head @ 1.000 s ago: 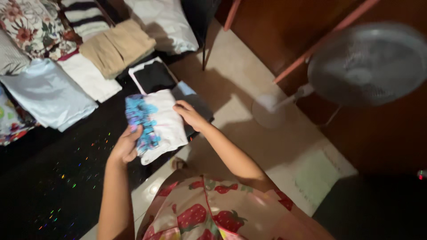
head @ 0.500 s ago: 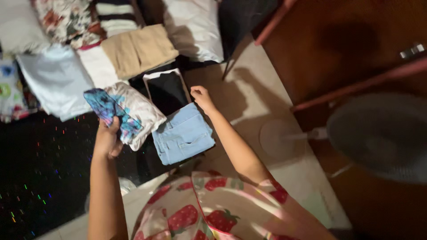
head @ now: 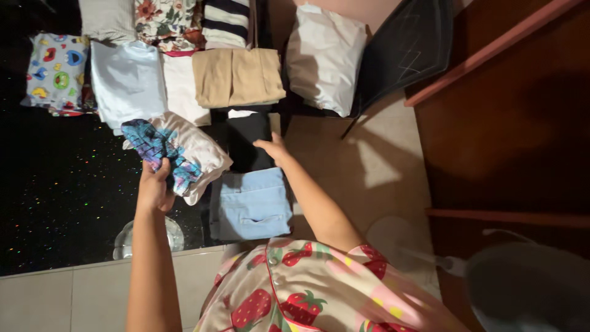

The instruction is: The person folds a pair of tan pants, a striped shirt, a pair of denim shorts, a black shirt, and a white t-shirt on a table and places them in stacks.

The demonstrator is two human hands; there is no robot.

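1. Looking down from a head-worn camera, the view shows a person's two bare arms reaching over rows of folded clothes laid on a dark, glitter-flecked surface [head: 55, 184].
2. The left hand [head: 153, 187] is closed around the near end of a folded white garment with a blue and purple print [head: 190, 154]. The garment is lifted slightly and tilts out over the dark surface.
3. The right hand [head: 273, 149] lies flat with its fingers loose, gripping nothing. Its fingertips touch a folded black garment [head: 246, 138].
4. A folded pair of light blue jeans [head: 252, 206] lies just below the black garment, beside the right forearm.
5. Further away lie a tan folded piece [head: 236, 77], a white one [head: 184, 92] and a pale blue one [head: 126, 80], with a white pillow [head: 322, 58] to the right.
6. As a judgement, the step in hand is placing: the printed garment is held up while the free hand rests on the stack beside it.
7. Setting it down would call for keeping the fold pinched together and lowering it level, square with its neighbours, so that nothing slides open.
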